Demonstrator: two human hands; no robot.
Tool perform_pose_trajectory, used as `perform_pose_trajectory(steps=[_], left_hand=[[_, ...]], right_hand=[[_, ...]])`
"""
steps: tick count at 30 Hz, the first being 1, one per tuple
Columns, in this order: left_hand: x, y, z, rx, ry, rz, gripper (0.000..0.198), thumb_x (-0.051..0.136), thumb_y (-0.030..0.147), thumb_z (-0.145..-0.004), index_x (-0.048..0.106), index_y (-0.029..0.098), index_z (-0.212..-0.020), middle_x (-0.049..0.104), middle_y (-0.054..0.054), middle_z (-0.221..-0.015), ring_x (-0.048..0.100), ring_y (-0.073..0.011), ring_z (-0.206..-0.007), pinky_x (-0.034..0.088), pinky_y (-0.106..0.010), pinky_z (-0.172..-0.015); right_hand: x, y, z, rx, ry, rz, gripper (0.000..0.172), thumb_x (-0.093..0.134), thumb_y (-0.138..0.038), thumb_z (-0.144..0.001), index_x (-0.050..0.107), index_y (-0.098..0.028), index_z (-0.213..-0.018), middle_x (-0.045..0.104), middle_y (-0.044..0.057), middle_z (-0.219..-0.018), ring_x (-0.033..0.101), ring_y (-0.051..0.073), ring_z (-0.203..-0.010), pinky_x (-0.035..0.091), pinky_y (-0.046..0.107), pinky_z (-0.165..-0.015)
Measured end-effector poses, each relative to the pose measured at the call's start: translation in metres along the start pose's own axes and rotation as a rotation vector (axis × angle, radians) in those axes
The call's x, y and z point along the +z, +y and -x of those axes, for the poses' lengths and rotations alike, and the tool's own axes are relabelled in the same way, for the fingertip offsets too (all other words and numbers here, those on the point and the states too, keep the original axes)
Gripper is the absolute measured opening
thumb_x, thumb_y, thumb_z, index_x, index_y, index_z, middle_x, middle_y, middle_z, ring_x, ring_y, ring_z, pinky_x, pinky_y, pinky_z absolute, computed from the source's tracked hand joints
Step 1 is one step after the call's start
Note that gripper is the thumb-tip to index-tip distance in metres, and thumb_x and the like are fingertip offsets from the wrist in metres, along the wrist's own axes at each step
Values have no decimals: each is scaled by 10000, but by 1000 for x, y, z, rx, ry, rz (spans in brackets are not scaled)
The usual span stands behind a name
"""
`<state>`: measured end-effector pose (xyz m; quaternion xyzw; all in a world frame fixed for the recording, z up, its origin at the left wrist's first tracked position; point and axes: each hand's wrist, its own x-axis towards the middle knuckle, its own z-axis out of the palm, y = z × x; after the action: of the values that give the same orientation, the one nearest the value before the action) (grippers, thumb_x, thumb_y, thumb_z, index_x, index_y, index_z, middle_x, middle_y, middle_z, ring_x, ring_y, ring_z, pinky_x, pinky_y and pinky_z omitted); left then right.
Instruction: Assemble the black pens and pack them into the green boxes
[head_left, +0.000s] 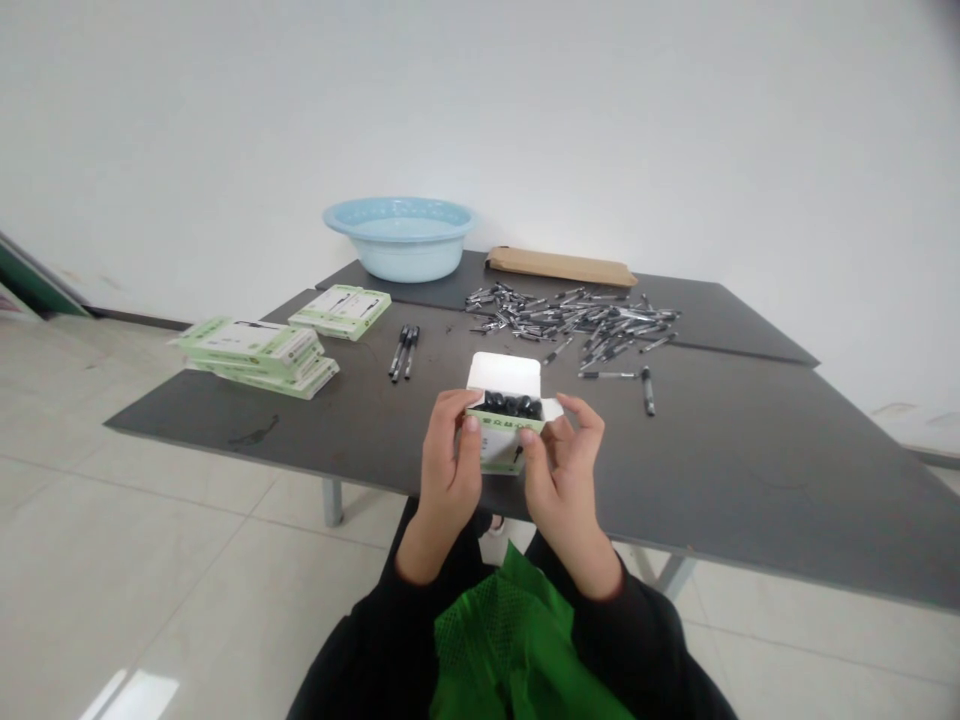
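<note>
Between my two hands is a small green and white pen box [501,450], held upright at the table's front edge. Its white lid flap stands up at the back, and the dark ends of several pens [513,404] show in its opening. My left hand [450,460] grips the box's left side, thumb on the front face. On the other side, my right hand [566,465] has its thumb against the front right, with fingers by the white side flap [552,409]. The fingers behind the box are partly hidden.
Stacked pen boxes [259,350] lie at the left, with more boxes [342,310] behind them. Three pens [404,352] lie side by side nearby. A loose heap of pens [592,322] spreads across the back right. Behind stand a blue basin [409,245] and a brown paper package [559,266].
</note>
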<state>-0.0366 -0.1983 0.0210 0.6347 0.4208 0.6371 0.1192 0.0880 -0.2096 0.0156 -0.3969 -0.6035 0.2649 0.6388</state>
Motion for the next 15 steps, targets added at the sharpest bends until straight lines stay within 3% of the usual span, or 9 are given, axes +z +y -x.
perform_pose_trajectory(steps=[5, 10, 12, 15], left_hand=[[3, 3, -5, 21, -13, 34, 250, 372, 317, -1011, 596, 215, -1058, 595, -59, -1026, 568, -185, -1008, 469, -323, -883], [6, 10, -7, 3, -42, 80, 236, 381, 304, -1007, 602, 220, -999, 583, -42, -964, 561, -175, -944, 464, -311, -851], [7, 13, -8, -23, -49, 117, 248, 372, 312, -1008, 600, 218, -1019, 584, -52, -1001, 564, -183, -964, 466, -325, -870], [11, 16, -10, -64, -29, 207, 240, 401, 333, -997, 543, 230, -1160, 578, -80, -1175, 551, -212, -1113, 449, -361, -965]], right_hand=[[-5, -13, -6, -144, -77, 185, 310, 446, -215, -969, 511, -257, -1269, 575, 106, -1275, 559, 224, -1215, 473, 451, -1022], [-8, -28, -12, -92, -83, 118, 271, 390, -224, -996, 628, -248, -1123, 639, 66, -1160, 601, 199, -1121, 485, 397, -980], [-6, -29, -15, -54, -64, 84, 251, 401, -253, -997, 626, -241, -1107, 659, 65, -1113, 626, 194, -1062, 512, 375, -926], [-3, -30, -23, 14, -51, -47, 369, 446, -277, -981, 428, -260, -1350, 672, 70, -1117, 651, 187, -1007, 543, 366, -859]])
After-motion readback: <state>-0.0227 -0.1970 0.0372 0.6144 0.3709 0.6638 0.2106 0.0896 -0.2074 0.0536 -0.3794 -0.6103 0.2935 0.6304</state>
